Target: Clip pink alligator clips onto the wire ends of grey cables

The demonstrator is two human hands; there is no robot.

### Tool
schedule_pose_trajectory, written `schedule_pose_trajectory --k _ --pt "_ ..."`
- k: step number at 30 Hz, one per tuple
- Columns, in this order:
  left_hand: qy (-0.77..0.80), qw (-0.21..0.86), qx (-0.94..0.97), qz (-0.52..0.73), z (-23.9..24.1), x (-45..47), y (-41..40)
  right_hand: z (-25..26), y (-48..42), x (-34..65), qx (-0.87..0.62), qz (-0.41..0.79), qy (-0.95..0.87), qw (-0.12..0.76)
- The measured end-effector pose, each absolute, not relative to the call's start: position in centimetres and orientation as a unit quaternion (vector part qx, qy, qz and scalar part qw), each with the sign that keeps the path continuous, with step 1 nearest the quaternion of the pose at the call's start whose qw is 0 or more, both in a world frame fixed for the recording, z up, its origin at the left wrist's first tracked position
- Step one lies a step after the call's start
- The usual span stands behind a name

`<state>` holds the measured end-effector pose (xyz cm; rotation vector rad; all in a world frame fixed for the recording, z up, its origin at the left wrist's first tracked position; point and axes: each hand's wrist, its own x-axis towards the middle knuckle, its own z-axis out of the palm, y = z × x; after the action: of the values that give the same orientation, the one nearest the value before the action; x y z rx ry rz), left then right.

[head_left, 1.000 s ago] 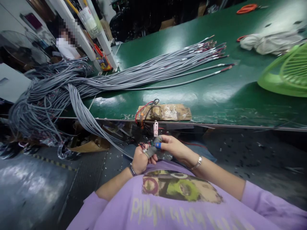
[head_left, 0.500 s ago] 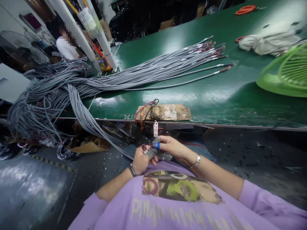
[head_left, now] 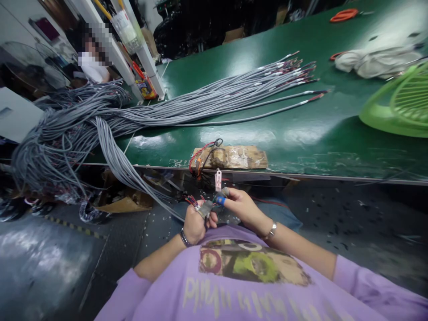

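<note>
My left hand (head_left: 195, 224) is closed around the ends of a bundle of grey cables (head_left: 132, 178) that hangs over the table edge from the left. Thin coloured wires (head_left: 191, 200) fan out above its fist. A grey covering is on the thumb. My right hand (head_left: 243, 207) is closed just to the right, its thumb and forefinger pinched at the tips of a few thin wires (head_left: 215, 200). Blue tape (head_left: 221, 200) wraps a digit there, and its fingertips also carry grey covers. Exactly how these wires sit in the pinch is too small to tell.
A worn wooden block (head_left: 239, 157) with red and black leads lies at the edge of the green table (head_left: 301, 147). More grey cables (head_left: 200, 100) stretch across it. At right are a green fan (head_left: 401, 102), a white cloth (head_left: 374, 62) and orange-handled scissors (head_left: 344, 15). A person (head_left: 93, 67) is behind.
The coloured wires above my left fist have spread out and show more. My right hand has turned slightly, and thin wires now show between the two hands.
</note>
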<state>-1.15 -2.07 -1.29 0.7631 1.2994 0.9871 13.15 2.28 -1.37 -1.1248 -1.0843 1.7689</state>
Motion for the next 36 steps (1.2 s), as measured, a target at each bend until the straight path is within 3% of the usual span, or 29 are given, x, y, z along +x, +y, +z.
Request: schedule_pose_trajectory --k 3,12,19,23,27,31,36 --pt "0.545 0.626 0.403 0.385 -1.3 -1.4 -2.4 -1.2 2.8 13.3 -0.464 0.699 -0.377 0.392" --pt "0.555 0.611 0.428 0.368 -1.0 -1.3 -2.2 -0.1 3.1 14.2 -0.424 0.744 -0.442 0.267" --pt "0.547 0.657 0.435 0.283 0.0 -1.0 -2.0 0.0 3.1 13.8 -0.380 0.634 -0.614 0.277" --pt "0.551 0.637 0.440 0.313 -0.1 -1.2 -2.1 -1.0 3.2 13.7 -0.459 0.609 -0.558 0.328" --pt "0.542 0.647 0.431 0.319 -0.4 -1.4 -2.2 -1.1 3.5 14.0 -0.482 0.672 -0.421 0.372" --pt "0.540 0.647 0.419 0.338 -0.7 -1.4 -2.1 0.2 3.5 14.3 -0.422 0.754 -0.408 0.294" --pt "0.539 0.643 0.427 0.337 -0.7 -1.3 -2.0 0.6 3.2 14.0 -0.389 0.749 -0.471 0.256"
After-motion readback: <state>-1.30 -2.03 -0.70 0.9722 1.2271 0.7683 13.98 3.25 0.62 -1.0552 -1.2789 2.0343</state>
